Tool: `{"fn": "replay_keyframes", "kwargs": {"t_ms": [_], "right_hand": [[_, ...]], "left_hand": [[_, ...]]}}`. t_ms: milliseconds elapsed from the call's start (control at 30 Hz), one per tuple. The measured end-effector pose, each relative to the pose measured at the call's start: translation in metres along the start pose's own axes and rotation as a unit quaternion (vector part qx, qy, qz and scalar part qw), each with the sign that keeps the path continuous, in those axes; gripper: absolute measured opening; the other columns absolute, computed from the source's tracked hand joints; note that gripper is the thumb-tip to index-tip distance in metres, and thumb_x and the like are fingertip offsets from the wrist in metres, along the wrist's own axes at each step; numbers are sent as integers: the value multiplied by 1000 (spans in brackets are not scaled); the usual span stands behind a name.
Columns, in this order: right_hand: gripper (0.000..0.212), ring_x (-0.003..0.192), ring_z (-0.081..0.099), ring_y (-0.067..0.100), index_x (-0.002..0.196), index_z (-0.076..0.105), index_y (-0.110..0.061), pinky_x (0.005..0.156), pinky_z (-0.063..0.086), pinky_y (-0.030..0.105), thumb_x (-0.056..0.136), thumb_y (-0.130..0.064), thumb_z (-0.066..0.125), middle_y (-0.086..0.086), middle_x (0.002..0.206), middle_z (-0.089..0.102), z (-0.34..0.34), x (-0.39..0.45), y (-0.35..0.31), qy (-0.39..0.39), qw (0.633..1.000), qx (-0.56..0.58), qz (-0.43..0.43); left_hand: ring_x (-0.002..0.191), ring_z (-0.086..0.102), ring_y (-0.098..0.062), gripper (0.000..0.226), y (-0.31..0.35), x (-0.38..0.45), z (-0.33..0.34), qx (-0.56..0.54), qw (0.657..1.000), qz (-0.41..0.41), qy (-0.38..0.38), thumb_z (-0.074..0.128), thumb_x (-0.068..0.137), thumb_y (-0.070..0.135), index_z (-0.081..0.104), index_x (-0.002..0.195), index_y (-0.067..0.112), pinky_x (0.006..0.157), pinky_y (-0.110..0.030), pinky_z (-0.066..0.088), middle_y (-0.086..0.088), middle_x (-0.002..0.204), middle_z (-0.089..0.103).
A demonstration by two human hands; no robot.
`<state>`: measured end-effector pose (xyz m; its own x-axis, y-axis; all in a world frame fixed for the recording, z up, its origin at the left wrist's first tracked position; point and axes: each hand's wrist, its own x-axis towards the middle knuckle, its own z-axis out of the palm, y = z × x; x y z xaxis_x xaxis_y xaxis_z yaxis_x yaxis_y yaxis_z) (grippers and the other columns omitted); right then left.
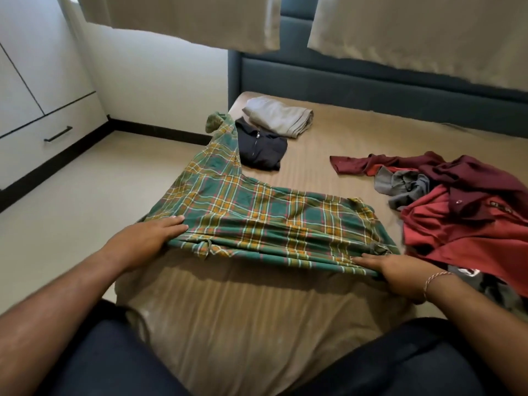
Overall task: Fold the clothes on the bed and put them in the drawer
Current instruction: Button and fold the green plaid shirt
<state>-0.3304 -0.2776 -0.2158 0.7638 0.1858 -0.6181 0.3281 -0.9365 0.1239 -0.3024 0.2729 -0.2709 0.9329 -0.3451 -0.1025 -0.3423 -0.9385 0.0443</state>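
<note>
Dark-trousered knees (114, 361) are seen at the near edge of the bed (243, 324), and just beyond them a green plaid garment (257, 218) is spread across the mattress. Its near hem is held at both ends: the left hand (148, 238) grips the left corner, fingers laid flat on top and the thumb tucked under, while the right hand (400, 270) grips the right corner likewise (a thread bracelet (434, 281) is worn at that wrist). A fold is judged to be in hand; next the hem would need carrying away over the cloth, edges kept level. Beyond the plaid garment, two folded pieces are laid, a dark zipped top (261, 147) and a beige one (278, 117). Right of it an unfolded red and grey heap (457, 210) waits. Left of it, across pale floor, a handled drawer (48, 138) is set in white cupboards; a teal headboard (371, 90) stands beyond.
</note>
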Motion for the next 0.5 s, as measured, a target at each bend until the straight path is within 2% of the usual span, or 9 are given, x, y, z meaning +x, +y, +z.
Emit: {"fn": "replay_keyframes", "kwargs": {"t_ms": [100,133,200,267,333,367,433,500], "right_hand": [[85,148,41,24,160,0,-53,119,37,36,100,-24,52,-12,174,-1,2,-4,-5,-54,998,-30,5],[89,149,40,24,161,-1,-51,119,37,38,97,-35,58,-12,174,-1,0,-5,-8,-68,997,-36,4],[92,147,43,21,163,12,-46,119,38,37,88,-66,63,-11,172,16,-10,-2,-12,-58,998,-26,1],[85,142,48,17,161,26,-42,115,41,34,88,-77,54,-11,166,33,-24,5,-20,-1,1000,1,-6],[80,149,37,16,163,19,-41,121,36,35,95,-74,47,-14,171,17,-33,17,-39,81,996,35,-22],[80,154,28,15,164,12,-41,124,30,37,98,-71,44,-15,173,6,-35,27,-53,129,989,60,-32],[78,159,7,14,165,2,-40,130,16,41,102,-66,39,-12,173,-8,-34,50,-89,214,970,98,-66],[75,159,-12,13,164,-7,-40,130,2,46,103,-65,29,-10,172,-18,-22,79,-122,248,960,80,-107]], "left_hand": [[158,24,-14,80,-3,-10,6,-7,999,16,-44,64,93,17,28,164,34,125,-28,22,11,172,14],[159,22,-16,85,-4,-11,6,-6,997,32,-66,63,89,25,26,165,31,126,-28,18,8,173,11],[159,21,-16,91,-5,-13,-2,-10,994,54,-93,49,80,47,24,165,28,127,-29,15,5,173,10],[157,23,-11,90,-2,-8,-15,-54,997,55,-28,36,78,54,27,164,29,128,-37,20,7,171,16],[156,22,-8,81,21,3,-28,-84,991,61,81,38,85,46,30,163,28,128,-44,24,7,170,21],[158,17,-7,78,40,12,-30,-87,988,72,107,41,88,41,29,164,27,129,-43,21,7,171,19],[160,2,-6,76,86,33,-21,-67,986,116,95,41,95,39,17,167,29,131,-39,8,9,174,5],[160,-10,-8,75,124,54,5,-27,989,144,37,34,101,49,6,168,29,132,-43,0,7,174,-6]]}}
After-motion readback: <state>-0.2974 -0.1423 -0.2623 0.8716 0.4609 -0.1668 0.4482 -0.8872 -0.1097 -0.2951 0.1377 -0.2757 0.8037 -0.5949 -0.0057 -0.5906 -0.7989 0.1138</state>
